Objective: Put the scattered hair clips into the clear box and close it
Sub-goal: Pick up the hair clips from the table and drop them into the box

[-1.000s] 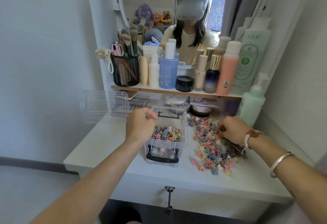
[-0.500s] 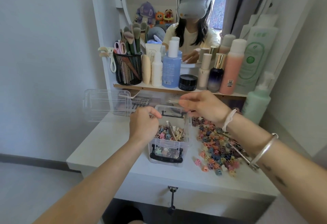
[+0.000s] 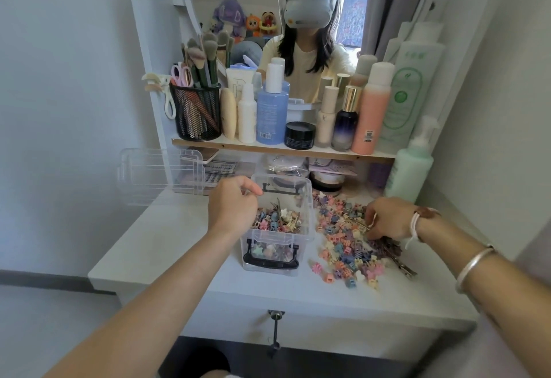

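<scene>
The clear box [image 3: 310, 222] stands open in the middle of the white desk, partly filled with small pastel hair clips. My left hand [image 3: 231, 207] grips the box's left rim, thumb over the edge. A pile of scattered hair clips [image 3: 343, 243] lies to the right of the box, with a few long metal clips [image 3: 399, 264] at its right side. My right hand [image 3: 387, 218] rests on the pile's far right part, fingers pinched on a thin metal clip. The clear lid [image 3: 161, 174] leans at the back left.
A shelf [image 3: 268, 147] above the desk carries bottles, a black jar [image 3: 299, 135] and a mesh brush holder [image 3: 196, 115]. A green pump bottle [image 3: 410, 168] stands at the back right. A key [image 3: 275, 333] hangs from the drawer below the desk edge.
My right hand was over the box half a second ago, where it dropped clips; it has gone back right onto the pile. My left hand has stayed on the box rim.
</scene>
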`<state>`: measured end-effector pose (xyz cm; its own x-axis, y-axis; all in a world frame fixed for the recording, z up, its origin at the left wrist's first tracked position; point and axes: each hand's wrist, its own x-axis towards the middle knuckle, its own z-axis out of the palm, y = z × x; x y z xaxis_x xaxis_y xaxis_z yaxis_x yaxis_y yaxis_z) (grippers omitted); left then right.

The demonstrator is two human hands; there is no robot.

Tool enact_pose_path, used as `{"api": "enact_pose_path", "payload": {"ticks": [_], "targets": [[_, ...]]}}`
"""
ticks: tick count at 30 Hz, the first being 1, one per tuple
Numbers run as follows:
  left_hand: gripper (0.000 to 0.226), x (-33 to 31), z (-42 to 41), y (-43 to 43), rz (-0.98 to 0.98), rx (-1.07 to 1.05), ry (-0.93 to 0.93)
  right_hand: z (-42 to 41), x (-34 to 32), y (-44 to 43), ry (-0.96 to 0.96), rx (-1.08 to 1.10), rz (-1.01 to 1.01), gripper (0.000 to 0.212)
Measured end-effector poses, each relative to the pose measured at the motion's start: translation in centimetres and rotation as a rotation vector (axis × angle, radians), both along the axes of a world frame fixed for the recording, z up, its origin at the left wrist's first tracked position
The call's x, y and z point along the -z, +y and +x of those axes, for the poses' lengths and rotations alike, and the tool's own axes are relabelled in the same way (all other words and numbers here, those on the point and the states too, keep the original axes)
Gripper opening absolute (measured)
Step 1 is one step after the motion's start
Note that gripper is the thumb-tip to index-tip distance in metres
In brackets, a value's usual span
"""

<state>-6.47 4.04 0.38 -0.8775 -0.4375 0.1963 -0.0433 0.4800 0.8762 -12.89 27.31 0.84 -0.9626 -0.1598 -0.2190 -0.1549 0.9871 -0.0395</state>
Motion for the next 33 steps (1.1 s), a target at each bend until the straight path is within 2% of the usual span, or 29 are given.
{"api": "enact_pose_path", "payload": {"ticks": [4,16,20,23,25,28,31,33], "targets": [[0.041,0.0,0.1,0.0,0.003,0.003,0.001,0.0,0.4,-0.1,0.080,0.010,-0.055,0.030],[0.040,-0.2,0.2,0.1,-0.002,0.000,0.003,-0.4,0.2,0.0,0.131,-0.036,-0.140,0.025],[0.041,-0.1,0.1,0.1,0.001,-0.003,0.002,-0.8,-1.1,-0.2,0.226,-0.038,-0.241,0.021],[0.040,-0.1,0.0,0.1,-0.007,-0.007,0.002,-0.7,-2.5,-1.1,0.326,-0.063,-0.413,0.019],[0.039,-0.1,0.0,0.1,-0.016,-0.008,0.002,0.2,-3.7,-2.5,0.269,-0.100,-0.647,0.012],[0.037,-0.1,0.0,0.1,-0.018,-0.005,0.002,1.8,-5.0,-5.8,0.063,-0.133,-0.965,0.009],[0.035,0.0,-0.1,0.0,-0.023,-0.007,0.003,2.1,-4.9,-8.6,-0.072,-0.143,-1.031,0.009],[0.038,0.0,-0.1,0.0,-0.023,-0.008,0.006,1.9,-4.7,-9.3,-0.160,-0.122,-0.992,0.019]]}}
